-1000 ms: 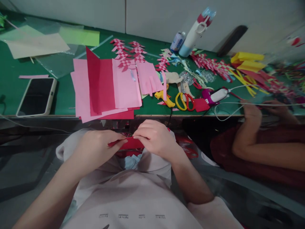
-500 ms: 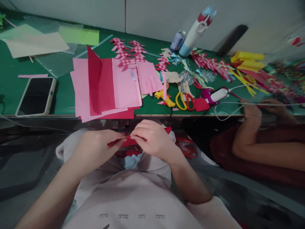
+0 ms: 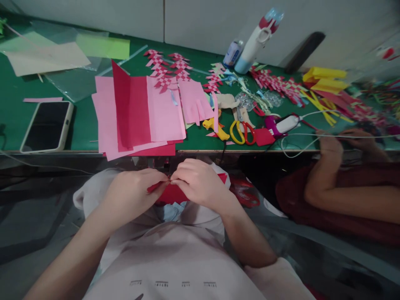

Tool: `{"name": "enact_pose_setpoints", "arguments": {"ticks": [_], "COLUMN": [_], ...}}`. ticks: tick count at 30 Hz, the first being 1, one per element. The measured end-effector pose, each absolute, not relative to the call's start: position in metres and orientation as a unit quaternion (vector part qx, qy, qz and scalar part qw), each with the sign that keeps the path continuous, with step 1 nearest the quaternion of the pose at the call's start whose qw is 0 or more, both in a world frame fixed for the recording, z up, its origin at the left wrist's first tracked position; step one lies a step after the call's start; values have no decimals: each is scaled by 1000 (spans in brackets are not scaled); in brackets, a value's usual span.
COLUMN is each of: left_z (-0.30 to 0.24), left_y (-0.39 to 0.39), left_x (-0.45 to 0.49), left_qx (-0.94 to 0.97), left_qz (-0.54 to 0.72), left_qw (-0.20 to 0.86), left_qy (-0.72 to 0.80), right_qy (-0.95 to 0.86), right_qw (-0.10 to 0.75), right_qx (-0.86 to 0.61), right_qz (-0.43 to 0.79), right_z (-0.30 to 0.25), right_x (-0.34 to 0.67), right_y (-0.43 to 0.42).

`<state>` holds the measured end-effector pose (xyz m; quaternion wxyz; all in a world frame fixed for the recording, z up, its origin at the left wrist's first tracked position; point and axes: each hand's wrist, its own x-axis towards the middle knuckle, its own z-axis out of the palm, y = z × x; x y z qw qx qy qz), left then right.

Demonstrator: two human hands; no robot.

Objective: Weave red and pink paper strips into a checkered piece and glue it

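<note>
- Paper (image 3: 175, 196), red and folded, hangs between the worker's two hands over the lap (image 3: 204, 216), off the tabletop (image 3: 85, 133) and just short of its front edge; working there probably spares the crowded surface.
- Left hand (image 3: 133, 189) pinches the upper edge of the paper between thumb and forefinger, seemingly to anchor it.
- Right hand (image 3: 200, 179) pinches the same edge, its fingertips right beside the left's; so close a grip likely gives control over a short stretch. A red tip shows beyond this hand, though whether it belongs to the same piece cannot be told.
- Pink sheets (image 3: 106, 121) lie at the front edge, a corner poking past it, presumably for easy reach.
- Crimson sheet (image 3: 140, 112) rests on them, its left flap standing up, apparently sprung from a crease.
- Scissors (image 3: 243, 126) lie near the front edge to the right, handles toward the worker, handy for picking up.
- Woven strips (image 3: 161, 71) sit behind the sheets, toward the back edge, perhaps to be out of the way.
- Phone (image 3: 46, 127) lies flat near the front edge, left of the sheets and well apart from them.
</note>
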<state>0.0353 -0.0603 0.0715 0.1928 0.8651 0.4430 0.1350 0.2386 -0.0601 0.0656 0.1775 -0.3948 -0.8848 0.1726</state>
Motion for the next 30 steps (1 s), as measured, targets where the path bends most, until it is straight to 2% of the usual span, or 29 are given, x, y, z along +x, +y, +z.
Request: {"name": "enact_pose_setpoints", "arguments": {"ticks": [5, 13, 30], "left_z": [67, 65, 64], "left_y": [-58, -59, -64], "left_x": [34, 28, 10], "left_qx": [853, 813, 763], "left_qz": [136, 149, 213], "left_qw": [227, 282, 313], "left_qy": [450, 487, 524], "right_qy": [-884, -867, -838], "right_qw": [159, 194, 244], "right_qx": [-400, -411, -426], "right_qz": [185, 205, 237], "right_z": [66, 67, 68], "right_x": [241, 248, 259], "right_y": [-60, -62, -62]}}
